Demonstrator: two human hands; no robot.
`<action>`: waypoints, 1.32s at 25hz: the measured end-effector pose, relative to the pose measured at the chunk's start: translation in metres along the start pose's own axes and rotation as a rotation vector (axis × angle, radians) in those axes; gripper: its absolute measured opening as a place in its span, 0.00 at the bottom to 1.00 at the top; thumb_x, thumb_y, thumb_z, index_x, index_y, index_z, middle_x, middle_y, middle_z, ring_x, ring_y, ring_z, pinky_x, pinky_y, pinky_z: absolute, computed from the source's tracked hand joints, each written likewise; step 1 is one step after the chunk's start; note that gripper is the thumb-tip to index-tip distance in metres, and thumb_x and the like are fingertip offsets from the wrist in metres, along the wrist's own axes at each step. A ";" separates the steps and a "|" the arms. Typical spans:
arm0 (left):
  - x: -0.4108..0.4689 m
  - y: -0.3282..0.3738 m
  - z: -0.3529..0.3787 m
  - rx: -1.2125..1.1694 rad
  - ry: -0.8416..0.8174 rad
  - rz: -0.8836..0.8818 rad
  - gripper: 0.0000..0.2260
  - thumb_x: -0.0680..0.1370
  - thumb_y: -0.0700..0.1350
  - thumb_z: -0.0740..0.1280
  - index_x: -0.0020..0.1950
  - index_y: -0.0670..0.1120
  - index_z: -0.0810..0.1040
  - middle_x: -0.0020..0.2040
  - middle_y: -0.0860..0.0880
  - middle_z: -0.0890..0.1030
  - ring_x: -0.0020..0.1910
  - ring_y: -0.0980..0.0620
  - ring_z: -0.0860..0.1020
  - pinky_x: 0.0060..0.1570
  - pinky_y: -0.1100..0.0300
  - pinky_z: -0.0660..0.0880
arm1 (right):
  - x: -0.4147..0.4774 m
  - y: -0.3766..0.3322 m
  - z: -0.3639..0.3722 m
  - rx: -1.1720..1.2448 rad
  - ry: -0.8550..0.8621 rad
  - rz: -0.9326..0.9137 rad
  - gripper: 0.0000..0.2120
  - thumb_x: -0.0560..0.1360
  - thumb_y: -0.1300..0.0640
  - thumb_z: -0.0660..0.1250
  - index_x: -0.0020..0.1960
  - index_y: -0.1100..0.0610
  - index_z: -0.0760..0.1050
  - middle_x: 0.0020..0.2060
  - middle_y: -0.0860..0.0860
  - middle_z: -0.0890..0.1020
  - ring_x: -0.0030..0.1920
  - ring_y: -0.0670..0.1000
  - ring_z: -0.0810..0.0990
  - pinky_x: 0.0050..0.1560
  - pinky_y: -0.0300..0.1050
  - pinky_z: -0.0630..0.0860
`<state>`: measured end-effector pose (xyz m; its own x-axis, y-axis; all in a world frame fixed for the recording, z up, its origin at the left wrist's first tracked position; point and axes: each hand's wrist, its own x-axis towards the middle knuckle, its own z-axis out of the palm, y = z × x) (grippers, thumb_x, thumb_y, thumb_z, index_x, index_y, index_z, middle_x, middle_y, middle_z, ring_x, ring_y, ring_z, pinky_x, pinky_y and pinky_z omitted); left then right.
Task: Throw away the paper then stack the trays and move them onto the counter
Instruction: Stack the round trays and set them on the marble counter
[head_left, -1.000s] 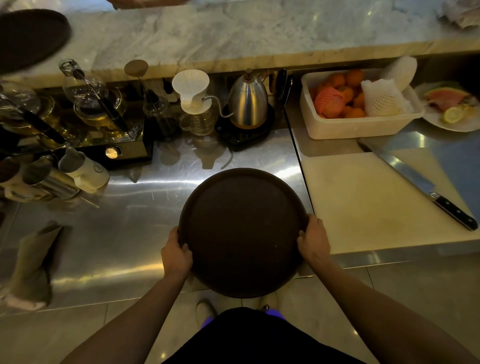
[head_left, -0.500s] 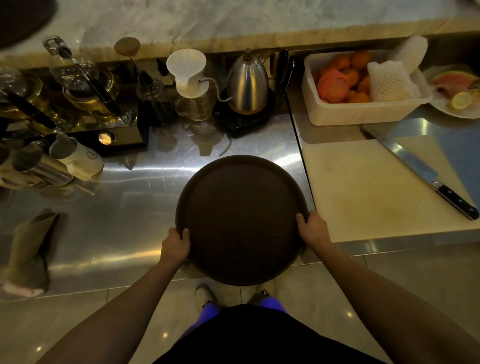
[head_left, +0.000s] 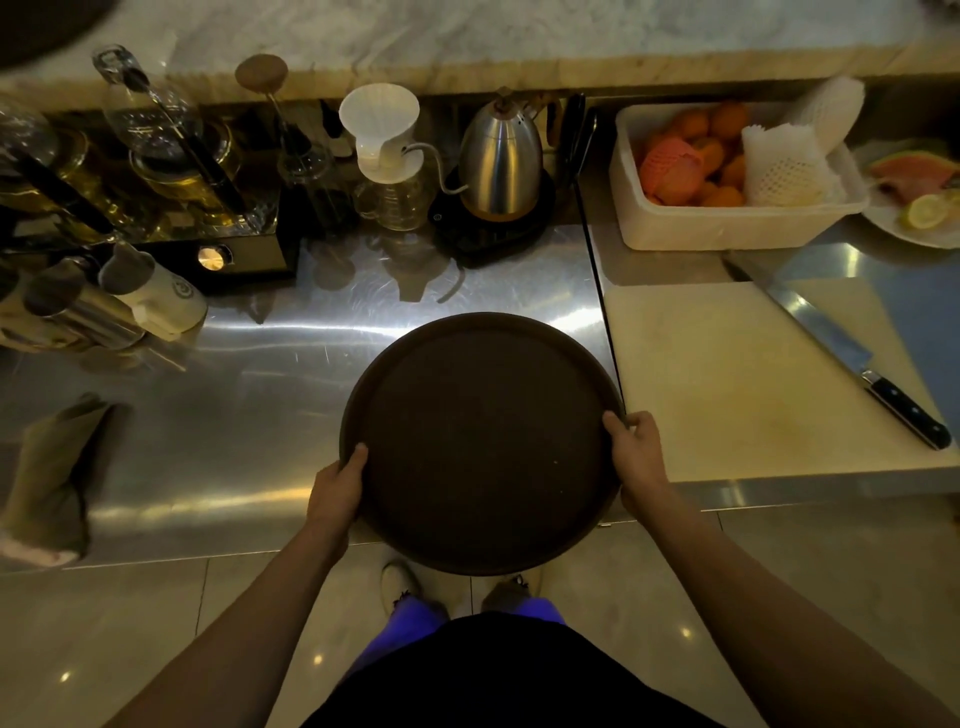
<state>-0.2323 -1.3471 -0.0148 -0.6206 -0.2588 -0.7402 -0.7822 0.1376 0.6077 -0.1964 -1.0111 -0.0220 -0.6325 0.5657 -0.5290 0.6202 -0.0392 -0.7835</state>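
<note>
Spanning the far edge, the marble counter (head_left: 519, 31) waits as the likely goal, another dark tray (head_left: 36, 26) apparently at its left corner. Held over the steel worktop's (head_left: 208, 415) near edge, the round tray (head_left: 480, 441) carries no paper; whether it is a stack cannot be told. Left hand (head_left: 335, 493) and right hand (head_left: 636, 457) clasp its rim; placing remains.

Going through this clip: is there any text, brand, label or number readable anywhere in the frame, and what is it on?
No text can be read in this frame.
The white cup lying on the steel worktop carries a round dark emblem, too small and blurred to read.
The brown tray, held in the grip of the left hand and right hand, shows no print.
The kettle shows no legible mark.
</note>
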 end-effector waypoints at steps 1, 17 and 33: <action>-0.004 -0.001 0.001 -0.105 -0.018 -0.044 0.22 0.80 0.56 0.60 0.69 0.44 0.72 0.57 0.47 0.79 0.58 0.43 0.76 0.53 0.49 0.74 | -0.004 -0.002 0.000 0.031 0.005 -0.020 0.12 0.78 0.51 0.61 0.54 0.58 0.67 0.46 0.54 0.75 0.46 0.52 0.76 0.42 0.49 0.75; -0.087 -0.018 -0.053 -0.642 0.050 0.049 0.19 0.78 0.45 0.64 0.69 0.43 0.73 0.61 0.44 0.81 0.59 0.41 0.79 0.61 0.44 0.74 | -0.090 -0.028 0.009 0.200 -0.057 -0.169 0.09 0.77 0.55 0.64 0.55 0.55 0.69 0.47 0.50 0.77 0.46 0.50 0.79 0.38 0.43 0.75; -0.150 -0.020 -0.289 -0.765 0.087 0.374 0.19 0.74 0.42 0.65 0.65 0.43 0.75 0.59 0.42 0.82 0.59 0.40 0.79 0.60 0.40 0.74 | -0.289 -0.098 0.130 0.280 -0.152 -0.307 0.09 0.75 0.62 0.64 0.54 0.58 0.71 0.45 0.54 0.79 0.47 0.57 0.79 0.50 0.58 0.78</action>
<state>-0.1075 -1.5878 0.1667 -0.7992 -0.4019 -0.4469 -0.2551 -0.4464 0.8577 -0.1345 -1.2776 0.1657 -0.8418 0.4595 -0.2833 0.2562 -0.1218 -0.9589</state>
